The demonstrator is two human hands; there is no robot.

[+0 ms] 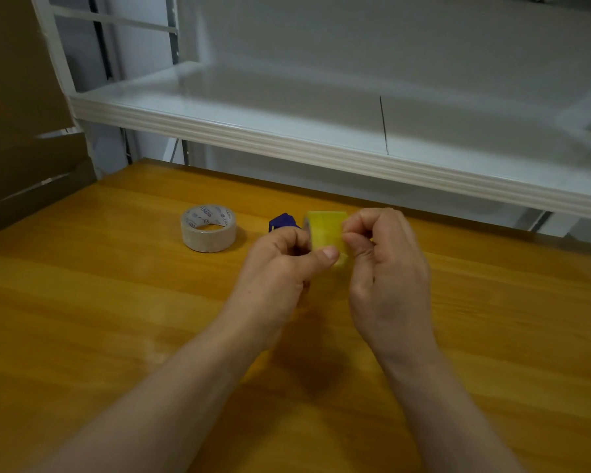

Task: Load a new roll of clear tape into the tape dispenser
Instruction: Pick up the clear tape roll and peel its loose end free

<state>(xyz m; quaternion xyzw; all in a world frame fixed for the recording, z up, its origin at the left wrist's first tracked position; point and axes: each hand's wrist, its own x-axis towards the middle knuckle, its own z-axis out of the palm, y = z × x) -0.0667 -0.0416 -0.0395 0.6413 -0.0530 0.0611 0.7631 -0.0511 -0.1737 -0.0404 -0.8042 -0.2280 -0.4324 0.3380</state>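
A yellowish clear tape roll [325,230] is held above the wooden table between both hands. My left hand [280,264] grips it from the left, thumb pressed on its outer face. My right hand [386,264] pinches at the roll's right side with its fingertips. Just behind my left hand a blue tape dispenser [282,222] peeks out; most of it is hidden, and I cannot tell whether it rests on the table. A second, nearly spent roll [208,227] with a printed white core lies flat on the table to the left.
The wooden table [116,319] stretches wide around my arms. A white metal shelf [287,131] overhangs the table's far edge. Brown cardboard [17,114] stands at the far left.
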